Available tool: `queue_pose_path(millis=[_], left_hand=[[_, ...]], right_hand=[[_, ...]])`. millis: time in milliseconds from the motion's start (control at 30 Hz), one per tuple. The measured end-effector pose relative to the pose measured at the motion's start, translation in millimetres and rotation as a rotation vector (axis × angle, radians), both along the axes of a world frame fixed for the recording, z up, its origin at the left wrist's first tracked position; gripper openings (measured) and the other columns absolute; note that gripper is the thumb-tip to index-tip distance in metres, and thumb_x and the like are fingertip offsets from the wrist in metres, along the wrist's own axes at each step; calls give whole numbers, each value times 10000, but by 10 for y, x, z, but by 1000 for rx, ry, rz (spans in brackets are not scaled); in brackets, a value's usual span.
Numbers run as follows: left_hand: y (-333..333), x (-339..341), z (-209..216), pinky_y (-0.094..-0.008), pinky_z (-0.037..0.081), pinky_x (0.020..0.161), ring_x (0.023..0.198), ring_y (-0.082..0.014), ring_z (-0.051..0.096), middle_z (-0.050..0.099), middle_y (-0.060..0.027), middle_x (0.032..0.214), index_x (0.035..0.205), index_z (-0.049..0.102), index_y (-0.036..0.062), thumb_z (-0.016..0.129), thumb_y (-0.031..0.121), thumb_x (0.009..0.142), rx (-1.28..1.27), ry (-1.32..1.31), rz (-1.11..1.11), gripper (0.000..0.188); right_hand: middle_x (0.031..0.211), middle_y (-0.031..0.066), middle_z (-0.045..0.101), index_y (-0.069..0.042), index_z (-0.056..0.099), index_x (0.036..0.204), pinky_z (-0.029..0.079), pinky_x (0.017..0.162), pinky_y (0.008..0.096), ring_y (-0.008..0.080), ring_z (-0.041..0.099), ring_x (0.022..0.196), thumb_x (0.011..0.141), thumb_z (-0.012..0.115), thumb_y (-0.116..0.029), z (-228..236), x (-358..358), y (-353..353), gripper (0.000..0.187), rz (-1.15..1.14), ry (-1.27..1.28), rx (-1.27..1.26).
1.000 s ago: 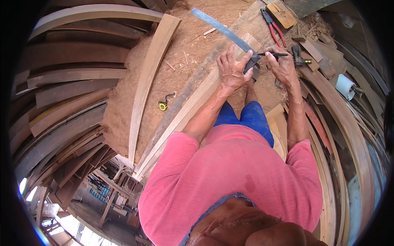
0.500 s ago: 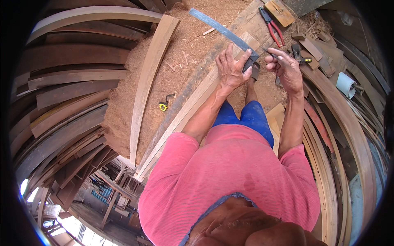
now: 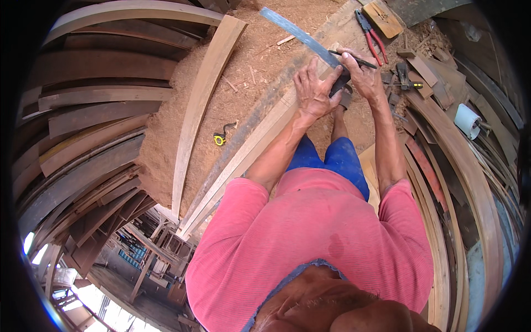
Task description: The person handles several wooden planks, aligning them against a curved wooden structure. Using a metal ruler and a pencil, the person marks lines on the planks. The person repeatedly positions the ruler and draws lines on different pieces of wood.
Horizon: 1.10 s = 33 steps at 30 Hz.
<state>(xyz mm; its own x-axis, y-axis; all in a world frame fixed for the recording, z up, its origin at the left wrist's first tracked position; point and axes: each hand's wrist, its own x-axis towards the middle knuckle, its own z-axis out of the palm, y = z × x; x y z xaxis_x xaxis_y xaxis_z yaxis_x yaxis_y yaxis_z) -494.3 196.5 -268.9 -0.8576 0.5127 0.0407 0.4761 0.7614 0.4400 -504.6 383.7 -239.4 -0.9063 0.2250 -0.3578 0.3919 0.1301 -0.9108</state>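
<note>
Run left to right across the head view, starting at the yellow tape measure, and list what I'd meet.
Yellow tape measure → left hand → right hand → black tool → pale blue container.

Left hand (image 3: 316, 93) holding square (image 3: 303, 37), right hand (image 3: 366, 81) holding pencil (image 3: 367, 63)

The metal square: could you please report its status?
Left hand holding metal square on timber. Right hand gripping slim dark tool. Red-handled pliers lie clear.
</note>
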Motion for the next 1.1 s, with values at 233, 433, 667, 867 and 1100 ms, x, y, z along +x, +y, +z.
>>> queue_pose_path(millis=[233, 433, 667, 867, 1100], left_hand=[[-7, 10, -29, -577, 347, 1106, 1324, -428, 431, 410, -228, 1543, 1388, 713, 366, 899, 401, 688, 19, 4, 4, 726], [-10, 3, -26, -584, 340, 1117, 1329, -430, 430, 407, -231, 1553, 1385, 713, 354, 902, 371, 677, 56, -12, -1, 732], [-262, 19, 145, -607, 333, 1141, 1379, -473, 415, 374, -277, 1595, 1414, 672, 310, 933, 334, 641, 65, -174, -29, 816], [-369, 51, 95, -589, 374, 1117, 1333, -468, 470, 424, -283, 1568, 1381, 702, 296, 948, 302, 614, 112, -119, -33, 806], [-341, 83, 35, -564, 396, 1098, 1302, -445, 496, 455, -254, 1562, 1342, 749, 320, 932, 330, 609, 74, -61, -11, 755]], right_hand=[[1013, 227, 776, 31, 775, 1137, 570, 859, 426, 314, 751, 962, 1035, 655, -286, 156, 232, 361, 354, 200, -60, 212], [1001, 319, 737, 34, 755, 1020, 541, 867, 531, 510, 696, 1009, 1032, 630, -344, -228, 412, 168, 398, 245, -181, 448], [878, 103, 744, 42, 736, 1054, 543, 788, 386, 168, 680, 837, 1073, 564, -182, -576, 758, -507, 284, -120, -140, -78], [889, 59, 731, 43, 743, 1037, 541, 771, 349, 137, 658, 827, 1074, 569, -146, -608, 799, -669, 260, -227, -100, -231], [865, 49, 719, 48, 739, 1022, 532, 740, 350, 130, 646, 800, 1076, 574, -150, -658, 794, -693, 264, -258, -38, -201]])
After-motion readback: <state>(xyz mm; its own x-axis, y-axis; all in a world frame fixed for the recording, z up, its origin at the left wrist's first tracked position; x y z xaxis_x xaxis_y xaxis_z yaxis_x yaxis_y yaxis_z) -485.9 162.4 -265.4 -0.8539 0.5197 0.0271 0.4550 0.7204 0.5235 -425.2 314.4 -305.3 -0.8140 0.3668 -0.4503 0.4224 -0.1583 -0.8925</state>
